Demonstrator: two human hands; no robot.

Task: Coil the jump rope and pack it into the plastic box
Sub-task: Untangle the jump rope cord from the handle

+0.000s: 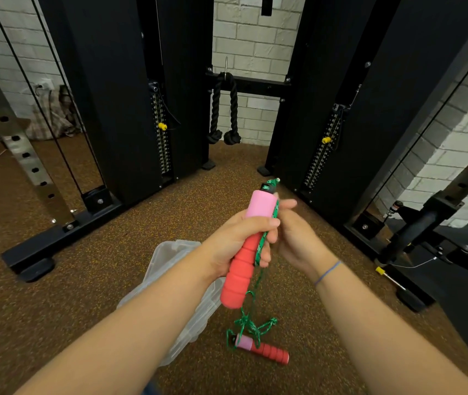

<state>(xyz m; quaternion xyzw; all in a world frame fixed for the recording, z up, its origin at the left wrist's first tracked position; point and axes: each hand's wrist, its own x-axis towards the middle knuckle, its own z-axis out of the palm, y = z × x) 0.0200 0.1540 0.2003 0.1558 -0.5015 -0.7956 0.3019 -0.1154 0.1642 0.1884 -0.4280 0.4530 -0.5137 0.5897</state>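
My left hand (pixel 237 243) grips a red and pink foam jump rope handle (pixel 244 269), held nearly upright at chest height. My right hand (pixel 295 240) pinches the green braided rope (pixel 258 252) against that handle's right side. The rope hangs down in a loose tangle (pixel 251 323) to the floor. The second handle (pixel 264 349) lies flat on the floor below my hands, rope still attached. A clear plastic box (pixel 175 269) rests open on the floor under my left forearm, which hides part of it.
A black cable machine frame (pixel 113 109) with weight stacks stands ahead on both sides. A black tricep rope (pixel 224 115) hangs from its crossbar. Brown speckled rubber flooring (pixel 141 223) spreads below. A steel rack upright (pixel 13 132) stands left; a barbell end (pixel 389 277) lies right.
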